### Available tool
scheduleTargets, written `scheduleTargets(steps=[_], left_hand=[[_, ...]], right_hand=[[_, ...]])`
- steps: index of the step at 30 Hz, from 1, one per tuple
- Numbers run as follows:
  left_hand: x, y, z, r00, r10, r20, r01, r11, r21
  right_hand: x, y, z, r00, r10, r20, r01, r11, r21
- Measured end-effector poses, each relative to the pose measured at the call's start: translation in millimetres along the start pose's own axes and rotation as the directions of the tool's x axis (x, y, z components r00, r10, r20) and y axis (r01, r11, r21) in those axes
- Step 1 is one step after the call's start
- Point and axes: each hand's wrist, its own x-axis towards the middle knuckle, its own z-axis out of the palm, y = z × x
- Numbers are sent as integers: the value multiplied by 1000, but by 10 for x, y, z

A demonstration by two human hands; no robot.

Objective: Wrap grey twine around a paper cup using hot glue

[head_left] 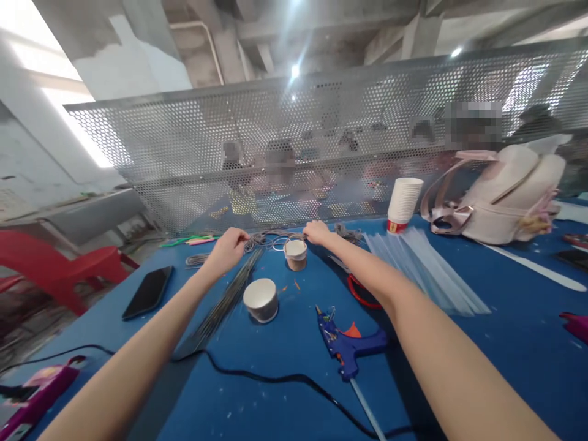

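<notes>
My left hand (231, 248) reaches to the back of the blue table, its fingers pinched at the edge of a tangle of thin grey cord (258, 241). My right hand (318, 233) is closed at the other end of this cord, just behind and right of a small cup (296, 260) with a white top and brown lower part. Nearer to me stands a cut-down white paper cup (261, 300) with a greyish side. Left of it lies a bundle of thin grey strands (229, 300). Exactly how the fingers grip the cord is too small to see.
A blue glue gun (351, 346) lies in front with its black cable (275, 376) crossing the table. Red-handled scissors (362, 294), clear glue sticks (427, 269), stacked paper cups (404, 205) and a pale backpack (500, 193) are right. A phone (147, 293) lies left. Behind rises a perforated metal screen (184, 147).
</notes>
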Motion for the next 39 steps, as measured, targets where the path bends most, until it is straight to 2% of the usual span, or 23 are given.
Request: scheduleTargets(steps=[4,9,13,18,23,27,32,35,39], left_hand=[[162,-75,56,998,7,64,-10,999,44],[382,-135,135,989,-17,147,4,996,84],[548,-164,223,977,-24,214,1,994,110],[680,-207,466,935,-21,354,-26,992,126],[713,-287,712,891,-16,454,-44,992,121],[757,-351,788,890,-3,456,-35,996,77],[878,-355,802,920,1,392,13,999,-32],[953,-258,803,939,2,344,49,989,-138],[1018,-53,815,938,30,345,75,955,-287]], right_hand=[[134,-3,44,1000,0,-2,0,1000,-23],[290,68,-10,1000,13,-3,-13,1000,18],[378,78,-49,999,-49,23,47,996,77],[455,-35,38,980,-182,82,170,977,130],[572,-144,161,968,-232,100,213,962,170],[675,-158,174,971,-228,71,204,946,251],[771,-88,77,977,-215,10,192,893,406],[807,-54,-18,976,-214,-33,201,843,499],[842,-71,-158,968,-214,-132,250,774,582]])
